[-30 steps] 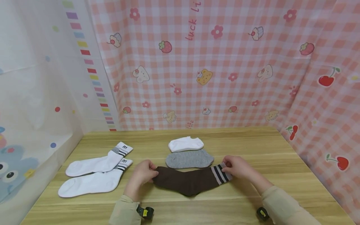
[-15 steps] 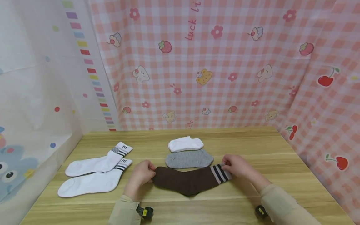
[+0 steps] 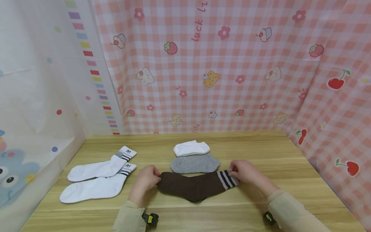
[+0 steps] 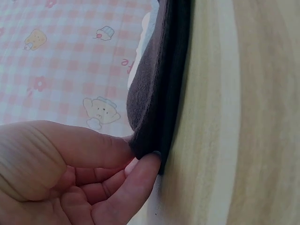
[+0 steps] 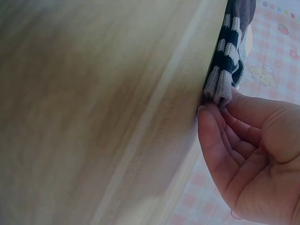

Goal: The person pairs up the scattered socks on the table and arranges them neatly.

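Note:
A dark brown sock (image 3: 191, 187) with a black-and-grey striped cuff lies stretched sideways on the wooden table. Its toe end is pinched between the thumb and forefinger of my left hand (image 3: 147, 178). At the opposite end, my right hand (image 3: 245, 172) pinches the corner of the striped cuff. The right wrist view shows two layers of cuff (image 5: 222, 70) stacked at the fingertips. In the left wrist view the toe (image 4: 145, 136) also appears layered. Just behind the brown sock lies a grey ankle sock (image 3: 195, 164), and beyond that a white ankle sock (image 3: 191, 149).
Two white crew socks with striped cuffs lie on the left, the nearer one (image 3: 91, 190) partly under the farther one (image 3: 92, 170). A pink checked cloth (image 3: 185, 96) hangs behind the table (image 3: 249, 145), with a white patterned cloth (image 3: 43, 96) at the left.

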The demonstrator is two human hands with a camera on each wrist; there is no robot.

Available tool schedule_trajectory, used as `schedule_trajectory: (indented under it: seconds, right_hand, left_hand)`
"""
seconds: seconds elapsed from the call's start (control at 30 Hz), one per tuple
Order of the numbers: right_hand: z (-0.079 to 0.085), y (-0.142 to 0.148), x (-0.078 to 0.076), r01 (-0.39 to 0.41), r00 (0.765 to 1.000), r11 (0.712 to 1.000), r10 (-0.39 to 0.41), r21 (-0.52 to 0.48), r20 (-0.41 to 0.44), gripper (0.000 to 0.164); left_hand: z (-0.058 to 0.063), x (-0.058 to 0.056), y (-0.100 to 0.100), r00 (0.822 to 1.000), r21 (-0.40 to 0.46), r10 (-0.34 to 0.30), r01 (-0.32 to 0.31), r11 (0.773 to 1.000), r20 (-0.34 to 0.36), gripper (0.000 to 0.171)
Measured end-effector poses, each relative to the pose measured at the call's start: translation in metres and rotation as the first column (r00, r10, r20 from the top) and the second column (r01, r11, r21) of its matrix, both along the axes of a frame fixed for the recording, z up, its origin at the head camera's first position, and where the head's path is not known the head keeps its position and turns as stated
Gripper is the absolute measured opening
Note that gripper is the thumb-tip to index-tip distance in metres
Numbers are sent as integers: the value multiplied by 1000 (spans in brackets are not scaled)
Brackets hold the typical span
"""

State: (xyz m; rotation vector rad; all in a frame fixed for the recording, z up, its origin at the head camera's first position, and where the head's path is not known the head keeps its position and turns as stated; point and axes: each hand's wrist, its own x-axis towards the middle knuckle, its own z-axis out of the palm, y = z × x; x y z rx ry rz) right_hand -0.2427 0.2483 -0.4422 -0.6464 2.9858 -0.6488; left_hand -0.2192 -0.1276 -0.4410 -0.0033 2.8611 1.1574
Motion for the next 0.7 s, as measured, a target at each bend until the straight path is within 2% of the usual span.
schedule_trajectory:
  seconds: [0.3, 0.7]
  right_hand:
    - [-1, 0, -1, 13, 1000, 1000, -13, 2, 10, 20]
    - [1, -3, -1, 38, 999, 999, -39, 10, 32, 21]
  left_hand:
    - [1, -4, 1, 1000, -85, -27, 27, 996, -4, 16]
    - [1, -8, 0, 998, -146, -55, 53, 988, -9, 16]
